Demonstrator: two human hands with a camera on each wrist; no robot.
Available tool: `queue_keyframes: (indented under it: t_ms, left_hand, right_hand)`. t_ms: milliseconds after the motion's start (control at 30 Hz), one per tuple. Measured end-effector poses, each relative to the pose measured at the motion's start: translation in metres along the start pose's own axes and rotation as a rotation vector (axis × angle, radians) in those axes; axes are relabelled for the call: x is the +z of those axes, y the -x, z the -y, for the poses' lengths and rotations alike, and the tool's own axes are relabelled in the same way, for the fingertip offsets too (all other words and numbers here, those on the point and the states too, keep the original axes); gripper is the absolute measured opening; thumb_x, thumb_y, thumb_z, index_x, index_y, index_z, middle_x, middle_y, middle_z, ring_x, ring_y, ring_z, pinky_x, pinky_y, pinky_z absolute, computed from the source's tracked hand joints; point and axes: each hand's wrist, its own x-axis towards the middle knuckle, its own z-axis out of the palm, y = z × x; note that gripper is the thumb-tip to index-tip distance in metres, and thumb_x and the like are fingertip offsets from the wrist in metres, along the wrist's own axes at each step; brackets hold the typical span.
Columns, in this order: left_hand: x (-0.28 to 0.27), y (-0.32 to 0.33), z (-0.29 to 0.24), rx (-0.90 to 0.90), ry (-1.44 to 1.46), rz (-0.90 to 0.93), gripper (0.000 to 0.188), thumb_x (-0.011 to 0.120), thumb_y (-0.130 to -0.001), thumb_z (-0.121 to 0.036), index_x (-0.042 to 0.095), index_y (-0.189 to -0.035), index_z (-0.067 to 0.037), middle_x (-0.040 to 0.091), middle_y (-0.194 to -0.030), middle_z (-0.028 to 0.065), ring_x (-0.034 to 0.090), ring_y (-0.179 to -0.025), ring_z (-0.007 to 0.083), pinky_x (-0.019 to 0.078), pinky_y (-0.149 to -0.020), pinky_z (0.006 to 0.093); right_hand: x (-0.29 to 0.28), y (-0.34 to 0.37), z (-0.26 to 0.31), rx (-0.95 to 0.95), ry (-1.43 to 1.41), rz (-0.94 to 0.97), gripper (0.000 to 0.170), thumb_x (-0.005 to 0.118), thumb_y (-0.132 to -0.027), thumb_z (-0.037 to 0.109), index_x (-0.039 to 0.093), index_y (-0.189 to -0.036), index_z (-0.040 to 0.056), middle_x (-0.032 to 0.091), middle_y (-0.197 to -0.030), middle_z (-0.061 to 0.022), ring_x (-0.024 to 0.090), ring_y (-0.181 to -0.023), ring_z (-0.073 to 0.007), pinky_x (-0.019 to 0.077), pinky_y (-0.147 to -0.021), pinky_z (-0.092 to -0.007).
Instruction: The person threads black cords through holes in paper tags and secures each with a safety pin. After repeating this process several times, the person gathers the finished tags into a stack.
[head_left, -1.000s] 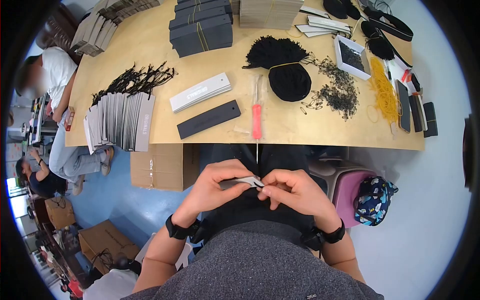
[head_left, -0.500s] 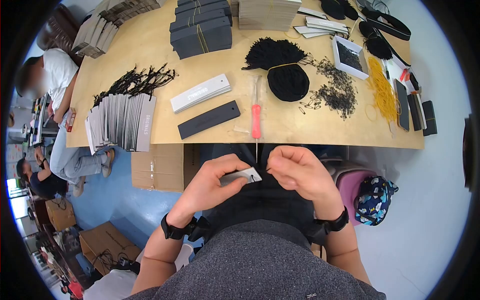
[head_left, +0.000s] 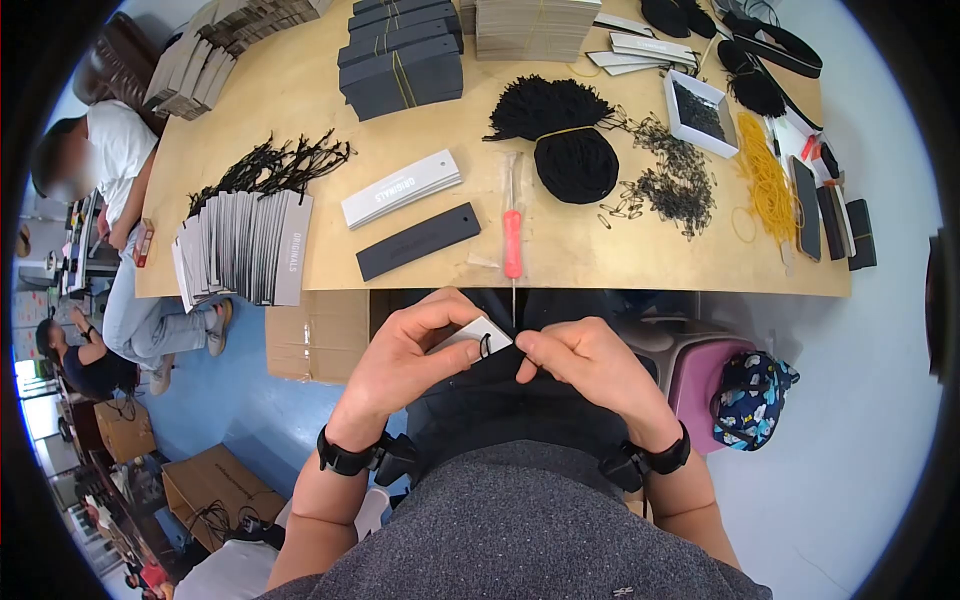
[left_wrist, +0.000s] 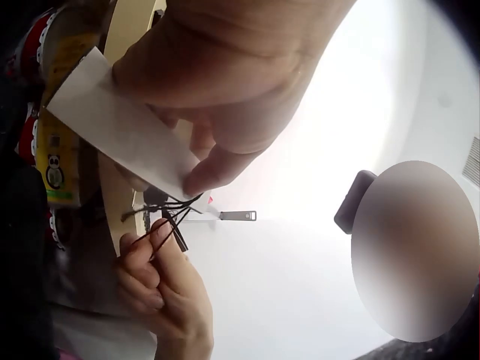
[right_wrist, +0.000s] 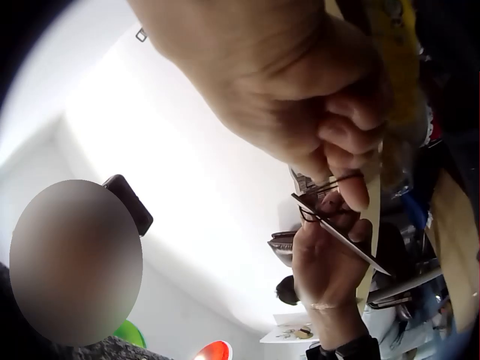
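Observation:
My left hand (head_left: 400,350) holds a pale card hang tag (head_left: 478,335) above my lap, thumb on its near face. A black cord (head_left: 486,346) passes through the tag's end and shows as a loop there. At the tag's right corner, my right hand (head_left: 590,362) pinches the cord between thumb and forefinger. In the left wrist view, thin cord strands (left_wrist: 176,210) run from the tag to the right fingertips. On the table ahead lie a fan of corded grey tags (head_left: 250,245), a stack of white tags (head_left: 402,187) and a dark tag (head_left: 420,240).
A red-handled tool (head_left: 512,242) points over the table's front edge. Behind it sit a bundle of black cords (head_left: 578,165), scattered safety pins (head_left: 670,190), a white box (head_left: 730,147) and yellow rubber bands (head_left: 765,190). Banded dark tag stacks (head_left: 405,80) stand farther back.
My right hand left the tag, rose to the right, then came back to its corner and pinches the cord. My left hand tilted the tag up, and the cord loop shows more.

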Motion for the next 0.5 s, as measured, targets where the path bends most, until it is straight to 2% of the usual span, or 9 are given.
queue_keyframes:
  t_ms: [67,200,267,300,433,500]
  left_hand:
    - [0.0,0.0,0.001,0.002,0.003,0.008,0.021,0.065,-0.089,0.006,0.068,-0.11,0.001,0.056,-0.102,0.0009,0.057,-0.095,0.0079,0.047,-0.084,0.0233]
    - [0.005,-0.001,0.003,0.002,-0.056,0.033,0.021,0.064,-0.09,0.005,0.068,-0.11,0.001,0.056,-0.103,0.0012,0.058,-0.097,0.0081,0.0468,-0.085,0.0232]
    - [0.007,-0.001,0.003,0.003,-0.075,0.037,0.021,0.064,-0.09,0.005,0.068,-0.11,0.001,0.056,-0.103,0.0013,0.058,-0.097,0.0081,0.0469,-0.086,0.0233]
    - [0.007,-0.001,0.003,0.005,-0.073,0.035,0.021,0.064,-0.09,0.005,0.068,-0.11,0.0,0.056,-0.103,0.0013,0.058,-0.097,0.0079,0.047,-0.086,0.0231]
    - [0.007,0.0,0.003,0.0,-0.076,0.008,0.023,0.065,-0.091,0.004,0.068,-0.113,0.0,0.058,-0.103,0.0011,0.058,-0.096,0.0071,0.0472,-0.085,0.023]
    - [0.006,0.001,0.003,-0.036,-0.057,0.008,0.024,0.066,-0.09,0.005,0.067,-0.114,0.0,0.059,-0.104,0.0019,0.058,-0.097,0.0079,0.0477,-0.085,0.0233]
  right_hand:
    - [0.006,-0.001,-0.006,-0.301,0.141,-0.149,0.023,0.078,-0.084,0.025,0.077,-0.089,0.0033,0.054,-0.064,-0.0038,0.048,-0.057,-0.0138,0.0393,-0.054,-0.0306]
    - [0.014,0.002,0.006,-0.357,0.266,-0.248,0.023,0.08,-0.082,0.022,0.076,-0.096,0.0043,0.051,-0.065,-0.0013,0.046,-0.058,-0.0107,0.0372,-0.053,-0.0293]
    - [0.019,0.0,0.006,-0.334,0.145,-0.167,0.025,0.082,-0.08,0.017,0.075,-0.1,0.0043,0.049,-0.067,-0.0006,0.046,-0.06,-0.0084,0.0365,-0.054,-0.0277]
    - [0.02,0.0,0.003,-0.356,0.108,-0.142,0.019,0.079,-0.083,0.015,0.073,-0.097,0.0026,0.05,-0.067,0.0005,0.045,-0.06,-0.0073,0.0363,-0.054,-0.0262]
    - [0.022,-0.002,-0.01,-0.364,-0.103,-0.204,0.016,0.075,-0.088,0.014,0.07,-0.095,0.0003,0.054,-0.071,0.0021,0.048,-0.062,-0.0059,0.0367,-0.055,-0.0237]
    - [0.013,0.004,-0.009,-0.309,-0.443,-0.118,0.012,0.069,-0.093,0.012,0.068,-0.095,0.0002,0.059,-0.076,0.0012,0.048,-0.061,-0.004,0.0366,-0.054,-0.0207]
